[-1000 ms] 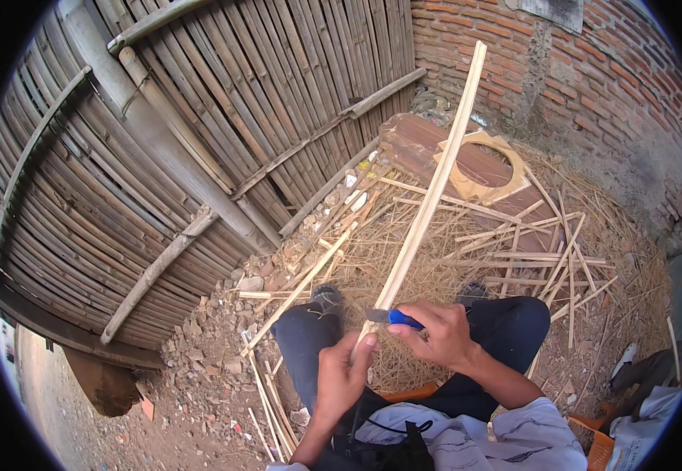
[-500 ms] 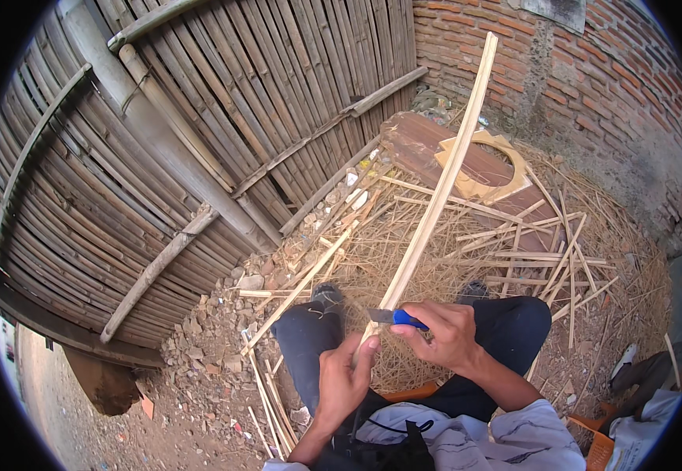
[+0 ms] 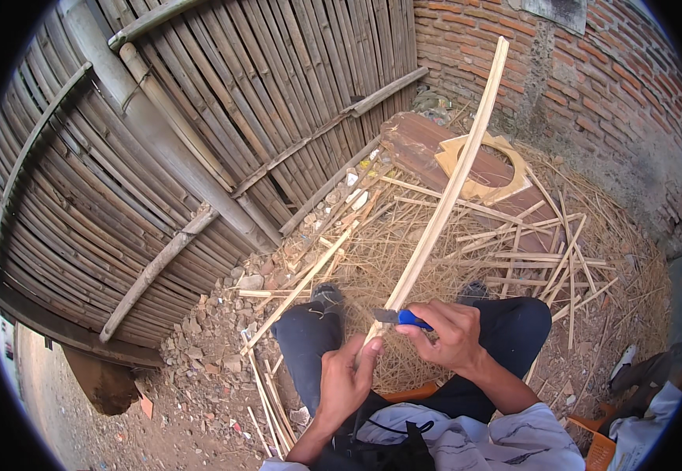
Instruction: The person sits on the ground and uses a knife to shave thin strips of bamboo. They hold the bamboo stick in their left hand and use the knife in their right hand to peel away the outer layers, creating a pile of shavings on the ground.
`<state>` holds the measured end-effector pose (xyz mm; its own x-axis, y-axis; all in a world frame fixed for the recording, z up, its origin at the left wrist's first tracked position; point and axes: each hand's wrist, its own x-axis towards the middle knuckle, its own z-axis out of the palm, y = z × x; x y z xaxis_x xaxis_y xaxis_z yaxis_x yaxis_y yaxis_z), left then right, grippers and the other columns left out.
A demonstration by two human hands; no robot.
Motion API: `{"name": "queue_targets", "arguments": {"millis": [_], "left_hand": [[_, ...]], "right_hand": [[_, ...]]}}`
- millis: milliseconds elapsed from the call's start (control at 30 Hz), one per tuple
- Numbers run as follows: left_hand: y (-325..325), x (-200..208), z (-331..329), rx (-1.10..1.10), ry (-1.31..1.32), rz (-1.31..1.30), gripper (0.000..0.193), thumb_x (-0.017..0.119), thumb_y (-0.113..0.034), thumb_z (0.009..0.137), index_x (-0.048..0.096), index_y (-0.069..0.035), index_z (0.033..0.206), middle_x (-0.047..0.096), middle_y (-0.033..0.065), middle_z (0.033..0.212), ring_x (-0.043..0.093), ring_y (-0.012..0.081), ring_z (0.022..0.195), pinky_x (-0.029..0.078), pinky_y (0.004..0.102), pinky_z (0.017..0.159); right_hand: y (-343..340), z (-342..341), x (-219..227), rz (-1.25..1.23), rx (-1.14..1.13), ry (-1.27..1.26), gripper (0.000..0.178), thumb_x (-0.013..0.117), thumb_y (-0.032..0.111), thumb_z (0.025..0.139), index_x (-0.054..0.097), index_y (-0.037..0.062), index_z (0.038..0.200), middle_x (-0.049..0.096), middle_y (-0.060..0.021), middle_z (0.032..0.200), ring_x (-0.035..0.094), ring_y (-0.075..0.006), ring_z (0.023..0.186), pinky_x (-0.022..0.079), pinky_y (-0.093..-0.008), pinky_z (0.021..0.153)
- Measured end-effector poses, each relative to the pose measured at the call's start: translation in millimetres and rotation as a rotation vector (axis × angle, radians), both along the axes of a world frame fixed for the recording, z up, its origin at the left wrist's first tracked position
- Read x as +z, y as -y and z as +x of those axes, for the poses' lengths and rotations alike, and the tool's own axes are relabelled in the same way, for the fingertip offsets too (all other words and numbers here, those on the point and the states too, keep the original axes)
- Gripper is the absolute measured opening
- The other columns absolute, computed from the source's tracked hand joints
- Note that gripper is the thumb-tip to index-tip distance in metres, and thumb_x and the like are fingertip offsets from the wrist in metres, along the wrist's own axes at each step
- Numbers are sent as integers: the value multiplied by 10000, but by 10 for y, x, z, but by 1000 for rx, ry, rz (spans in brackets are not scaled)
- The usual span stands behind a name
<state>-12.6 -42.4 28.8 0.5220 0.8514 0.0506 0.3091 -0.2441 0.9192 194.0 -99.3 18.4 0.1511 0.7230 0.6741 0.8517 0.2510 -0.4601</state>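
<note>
A long pale strip of split bamboo (image 3: pixel 452 196) slants up and away from my lap, over the straw-covered ground. My left hand (image 3: pixel 349 374) is closed round its near end, thumb along the top. In my right hand (image 3: pixel 452 336) is a knife (image 3: pixel 407 317) with a blue handle; its short grey blade lies across the strip just beyond my left thumb, touching it. The fingers of my right hand wrap the handle, and the blade points left.
Several loose bamboo strips (image 3: pixel 564 263) lie on shavings (image 3: pixel 419 235) ahead. A brown board (image 3: pixel 411 141) with a cut-out panel (image 3: pixel 452 153) lies behind them. A bamboo fence (image 3: pixel 278 86) stands left, a brick wall (image 3: pixel 490 47) at the back right. Another person's leg (image 3: pixel 639 377) shows at right.
The bamboo strip's far end has swung slightly right and down. The knife and my right hand have shifted a little to the right; both grips stay the same.
</note>
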Motion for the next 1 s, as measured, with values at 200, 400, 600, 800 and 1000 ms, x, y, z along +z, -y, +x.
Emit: {"name": "queue_targets", "arguments": {"millis": [200,400,600,800,1000], "left_hand": [[-8,21,-7,-13,-5,-8,261,658,-202,1121,738,-7,967,587,98,613,549,159,508,433,356,525],[-15,40,-9,-16,12,9,265,653,-205,1125,730,-12,961,587,91,610,547,156,502,424,351,517],[-32,8,-23,-26,11,27,272,657,-216,1126,726,-13,958,567,95,603,539,146,504,418,350,512],[-31,37,-11,-32,11,11,293,649,-224,1130,715,-11,940,542,70,589,507,123,513,399,336,512],[-14,-6,-43,-37,4,8,299,647,-207,1126,713,-6,914,542,47,585,495,100,526,389,315,519]], "right_hand": [[10,24,21,2,-8,50,270,889,318,901,784,85,989,773,-45,814,715,-209,599,537,-330,525],[-15,22,12,22,-11,46,273,888,323,901,783,85,985,754,-42,786,700,-211,586,530,-334,525],[-15,36,32,37,-14,76,280,881,340,907,784,88,981,745,-37,767,689,-203,574,520,-332,518],[-6,57,10,49,-17,84,282,883,341,905,788,89,988,745,-39,762,688,-197,571,512,-326,516],[-24,232,-106,152,-162,66,249,853,271,949,789,43,1024,737,-64,770,669,-225,573,510,-355,541]]}}
